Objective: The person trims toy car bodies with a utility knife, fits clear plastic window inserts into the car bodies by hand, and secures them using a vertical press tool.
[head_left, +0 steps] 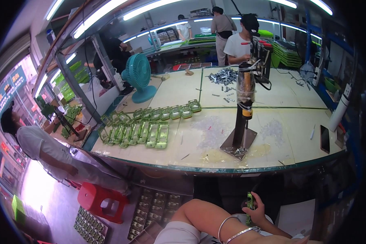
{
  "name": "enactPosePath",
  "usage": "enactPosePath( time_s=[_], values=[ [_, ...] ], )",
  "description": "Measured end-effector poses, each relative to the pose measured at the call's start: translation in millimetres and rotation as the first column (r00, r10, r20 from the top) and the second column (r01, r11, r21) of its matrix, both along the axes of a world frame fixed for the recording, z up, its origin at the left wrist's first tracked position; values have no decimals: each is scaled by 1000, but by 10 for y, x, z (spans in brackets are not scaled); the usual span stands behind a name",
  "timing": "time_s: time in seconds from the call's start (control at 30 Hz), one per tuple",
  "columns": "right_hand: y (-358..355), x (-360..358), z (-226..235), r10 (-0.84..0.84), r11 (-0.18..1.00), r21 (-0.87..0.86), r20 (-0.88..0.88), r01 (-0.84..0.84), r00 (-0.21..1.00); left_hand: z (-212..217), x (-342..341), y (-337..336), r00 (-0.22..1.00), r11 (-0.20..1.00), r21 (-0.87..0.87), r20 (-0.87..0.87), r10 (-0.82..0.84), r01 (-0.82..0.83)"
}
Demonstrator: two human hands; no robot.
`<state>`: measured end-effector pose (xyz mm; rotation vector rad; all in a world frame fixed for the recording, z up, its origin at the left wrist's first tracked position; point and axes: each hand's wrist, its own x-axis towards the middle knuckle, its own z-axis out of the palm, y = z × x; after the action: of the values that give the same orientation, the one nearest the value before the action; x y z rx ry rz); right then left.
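Observation:
In the lower right, below the bench edge, my right hand [255, 210] is closed around a small green frame-like part [249, 199], thumb on one side and fingers on the other. My left forearm [209, 217], with bangles at its wrist, crosses the lower middle toward the right. Only a strip of my left hand [278, 234] shows past the bangles by the lower edge; its fingers are hidden. Beyond my hands, a wrapped cylindrical tool [245, 89] stands upright over a metal base plate [238, 144] on the bench.
Rows of green frames [148, 132] lie on the bench's left side near a teal fan [139, 73]. Small metal parts [223, 76] are heaped farther back. A phone [324, 138] lies at right. Below left stand a red stool [103, 201] and trays of parts [154, 209]. Several people work around.

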<state>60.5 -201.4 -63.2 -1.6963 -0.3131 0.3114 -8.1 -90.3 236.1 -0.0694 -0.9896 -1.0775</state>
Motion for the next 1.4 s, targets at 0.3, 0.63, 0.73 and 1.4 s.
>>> enactPosePath(
  time_s=[0.3,0.63,0.73,1.4],
  values=[
    [-566,283,593,-178,978,119,42,172,983,-429,352,264,972,915,372,221,73,-153],
    [-696,781,1062,-278,945,214,134,247,951,-160,233,1347,290,800,-220,852,436,-558],
    [-703,925,1103,-321,926,251,129,282,938,-215,218,1502,225,766,-225,872,434,-603],
    [-1222,2679,1758,-124,815,-413,559,406,820,-205,437,1351,181,815,-158,935,306,-557]
  ],
)
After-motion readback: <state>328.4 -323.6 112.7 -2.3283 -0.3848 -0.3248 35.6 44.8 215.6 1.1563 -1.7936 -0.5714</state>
